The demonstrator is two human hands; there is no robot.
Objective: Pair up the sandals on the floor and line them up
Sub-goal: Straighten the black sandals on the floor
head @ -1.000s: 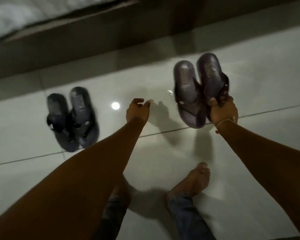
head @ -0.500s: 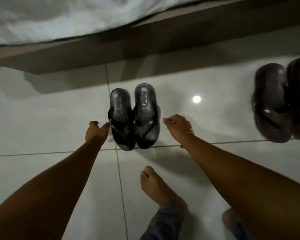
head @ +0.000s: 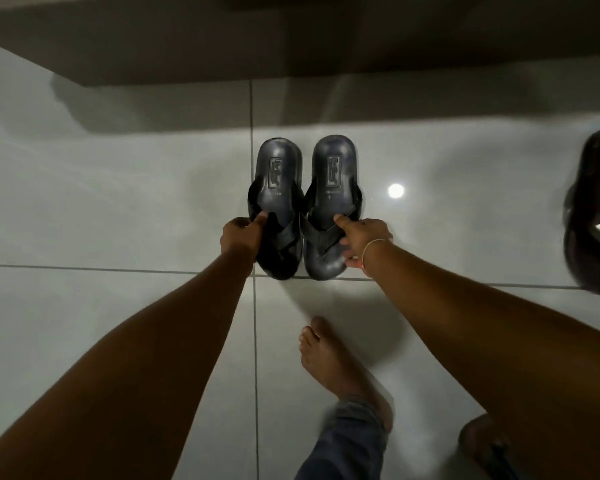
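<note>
Nearest the camera, a bare foot [head: 340, 368] stood on the white tiled floor [head: 118, 216], with a denim trouser cuff [head: 347, 441] over its ankle. Both forearms reached forward from the near edge of the view towards a pair of dark sandals.

The left hand [head: 238, 237] was clenched on the outer side of the left sandal [head: 276, 209], thumb hooked over the strap. The right hand [head: 364, 237] grasped the right sandal [head: 331, 206] from its outer side, thumb on the strap and fingers curled under the sole edge; a thin bangle [head: 369, 251] circled that wrist. So each hand held one sandal, and the two sandals lay between the hands, side by side and nearly touching. Their front ends, nearest the person, sat just at the grout line [head: 84, 268] that ran across the floor, and their heels pointed away, towards a dark low ledge [head: 291, 46] at the far edge of the floor. Whether the soles rested flat or were slightly lifted could not be told.

At the right edge of the view, well apart, part of a brown sandal [head: 596, 216] showed, cut off by the frame.

As a judgement, the task looked well advanced: this pair was matched and close to square, and what seemed left was the final straightening against the grout line and bringing it into one row with the footwear at the right.
</note>
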